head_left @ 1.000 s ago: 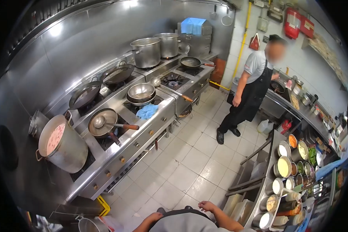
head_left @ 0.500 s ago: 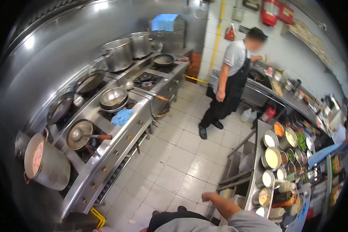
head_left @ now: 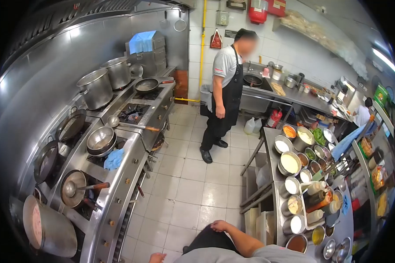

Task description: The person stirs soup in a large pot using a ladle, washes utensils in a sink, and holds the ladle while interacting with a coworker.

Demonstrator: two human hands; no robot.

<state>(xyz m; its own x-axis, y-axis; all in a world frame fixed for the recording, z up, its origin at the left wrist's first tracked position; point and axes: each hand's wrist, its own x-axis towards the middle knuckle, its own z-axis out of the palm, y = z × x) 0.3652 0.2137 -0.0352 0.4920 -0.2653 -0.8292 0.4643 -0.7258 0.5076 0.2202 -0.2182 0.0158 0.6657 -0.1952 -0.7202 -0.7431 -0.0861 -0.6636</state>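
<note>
My right hand (head_left: 219, 225) hangs in front of my dark trousers (head_left: 210, 240), its fingers loosely curled with nothing visible in them. At the bottom edge, my left hand (head_left: 157, 257) shows only in part, fingers stretched out and holding nothing. The prep table (head_left: 272, 168) stands to my right, bearing metal pots of white cream (head_left: 290, 162), a pot of brown sauce (head_left: 297, 243) and squeeze bottles (head_left: 315, 215). On my left runs the stove (head_left: 118, 175), with a wok (head_left: 73, 188) holding a ladle (head_left: 70, 188). Neither hand touches these.
A co-worker (head_left: 226, 83) in a black apron stands ahead, near the back counter (head_left: 267, 90). A large stockpot (head_left: 52, 228) of pinkish contents sits at the near left. Nested bowls (head_left: 102, 139) and a blue cloth (head_left: 114, 159) rest on the stove. Another person (head_left: 363, 115) is far right.
The view has shifted right and forward, bringing more of the prep table into sight. My left hand has come into view at the bottom. The co-worker still stands, arm lowered.
</note>
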